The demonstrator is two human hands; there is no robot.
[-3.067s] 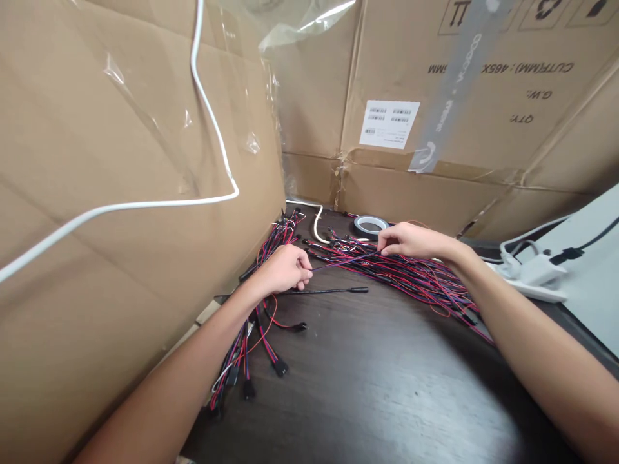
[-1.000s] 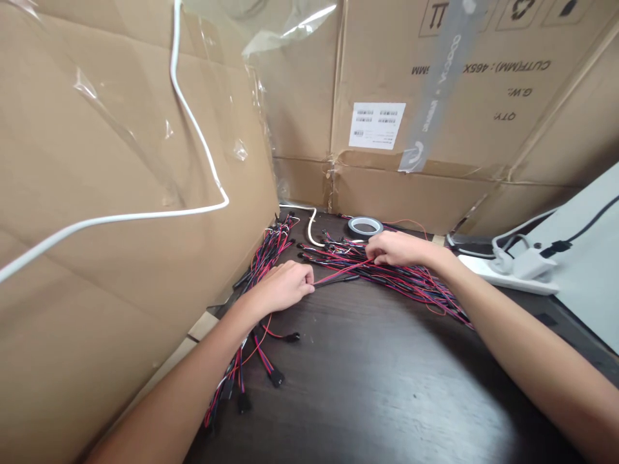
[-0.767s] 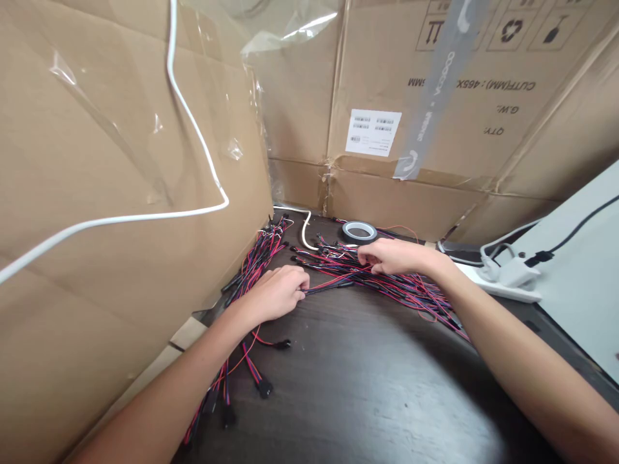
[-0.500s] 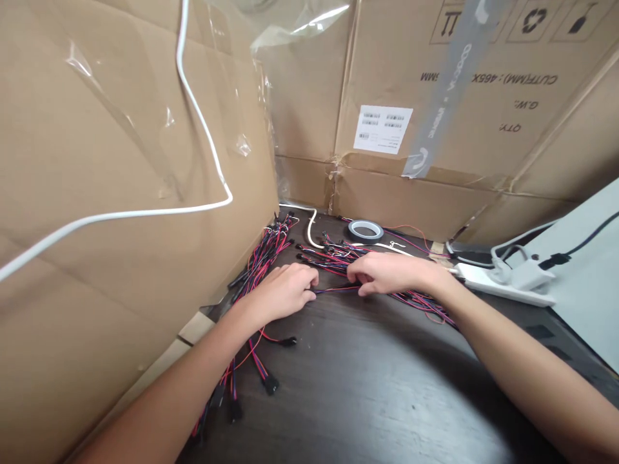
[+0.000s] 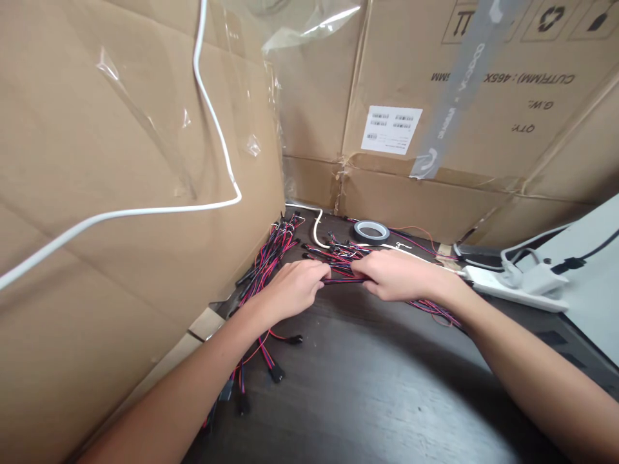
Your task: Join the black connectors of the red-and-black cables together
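Thin red and dark wires (image 5: 342,281) stretch between my two hands near the back of the dark table. My left hand (image 5: 300,287) is closed on their left end, fingertips pinched together. Closed on the same wires to the right is my right hand (image 5: 389,276), its fingers curled down. Behind my right hand lies a pile of red and black wires (image 5: 338,250), partly covered by it. A second bundle of wires (image 5: 264,261) with black connectors runs beside and under my left forearm.
A tape roll (image 5: 371,231) lies at the back. A white power strip (image 5: 517,290) with plugs sits at the right. Cardboard walls (image 5: 309,180) rise behind and at the left, where a white cable (image 5: 159,208) hangs. Black connectors (image 5: 276,372) lie front left.
The view has shifted slightly. My hands have come a little closer together, and more wires now show stretched between them, raised slightly towards the back pile.
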